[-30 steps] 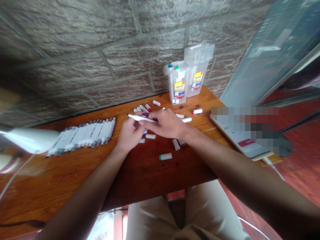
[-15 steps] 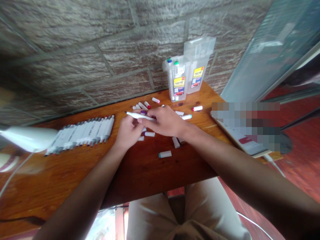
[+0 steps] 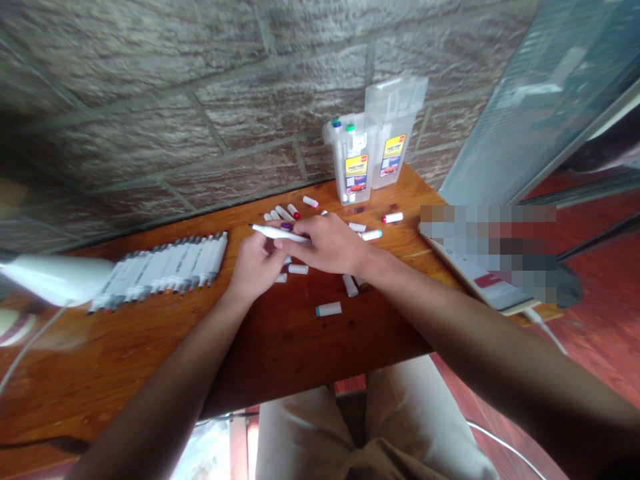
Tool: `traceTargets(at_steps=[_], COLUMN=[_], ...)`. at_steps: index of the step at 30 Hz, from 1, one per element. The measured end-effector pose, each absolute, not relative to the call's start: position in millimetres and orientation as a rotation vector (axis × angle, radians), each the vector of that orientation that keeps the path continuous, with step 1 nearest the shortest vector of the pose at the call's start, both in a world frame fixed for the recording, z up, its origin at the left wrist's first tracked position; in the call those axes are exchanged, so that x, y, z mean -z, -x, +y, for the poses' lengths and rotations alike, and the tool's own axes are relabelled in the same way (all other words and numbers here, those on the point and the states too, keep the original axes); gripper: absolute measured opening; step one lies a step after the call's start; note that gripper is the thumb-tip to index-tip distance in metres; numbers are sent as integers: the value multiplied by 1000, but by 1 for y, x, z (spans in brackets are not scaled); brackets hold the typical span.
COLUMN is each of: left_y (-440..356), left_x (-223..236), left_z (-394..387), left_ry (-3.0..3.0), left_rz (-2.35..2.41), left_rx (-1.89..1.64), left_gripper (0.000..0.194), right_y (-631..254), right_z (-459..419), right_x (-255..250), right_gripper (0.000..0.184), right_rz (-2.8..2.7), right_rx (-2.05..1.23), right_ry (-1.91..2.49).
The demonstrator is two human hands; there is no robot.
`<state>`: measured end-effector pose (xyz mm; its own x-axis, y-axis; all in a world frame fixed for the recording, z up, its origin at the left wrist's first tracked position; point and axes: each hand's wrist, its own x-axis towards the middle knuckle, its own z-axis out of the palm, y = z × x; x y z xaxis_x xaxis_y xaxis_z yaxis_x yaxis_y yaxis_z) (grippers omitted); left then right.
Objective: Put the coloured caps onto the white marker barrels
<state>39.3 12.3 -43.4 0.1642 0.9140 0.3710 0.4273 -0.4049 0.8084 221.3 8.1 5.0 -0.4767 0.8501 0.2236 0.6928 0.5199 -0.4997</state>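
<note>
A slim white marker (image 3: 274,232) with a dark tip at its left end spans both hands above the table. My right hand (image 3: 336,245) is closed around its right end, thumb along the near side. Beneath the tip end, my left hand (image 3: 259,263) is closed on the marker, its fingertips partly hidden. A purple-ended piece (image 3: 287,227) shows just behind the marker. Loose white caps lie around the hands, among them a purple-rimmed cap (image 3: 299,269), a teal-rimmed cap (image 3: 329,309) and a red-ended cap (image 3: 294,212).
To the left, a long row of white markers (image 3: 163,267) lies side by side near a white lamp (image 3: 60,277). Clear plastic marker cases (image 3: 356,177) stand by the stone wall (image 3: 225,100), one holding several markers. A tablet-like device (image 3: 475,267) sits at the table's right edge.
Both hands keep nearly the same hold on the marker. The whole view has shifted very slightly; nothing else has visibly moved.
</note>
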Motion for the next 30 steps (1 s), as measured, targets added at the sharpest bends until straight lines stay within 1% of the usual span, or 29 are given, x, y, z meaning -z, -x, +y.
traceTargets(at_steps=[6,11,18,25,30], left_y=[-40,-39,-39,-40,-40], left_x=[43,45,44,45,44], left_z=[12,13,13,12,13], left_ry=[-1909,-1912,-1903,-1884,-1893], left_rz=[1235,1232,1254,1252,1247], left_rx=[-1208,-1200,-1192,-1205,-1206], left_gripper=[28,28,28,27,27], right_y=[-221,-222,-222,-221,-222], right_z=[9,9,9,9,9], right_x=[-4,-4,-5,-5,-5], right_gripper=[39,42,38,41,40], right_rz=[-2307,-2310,-2307,-2308,-2302], right_rx=[-499,-494,-490,-484,-498], right_ry=[1246,1229,1247,1244,1244])
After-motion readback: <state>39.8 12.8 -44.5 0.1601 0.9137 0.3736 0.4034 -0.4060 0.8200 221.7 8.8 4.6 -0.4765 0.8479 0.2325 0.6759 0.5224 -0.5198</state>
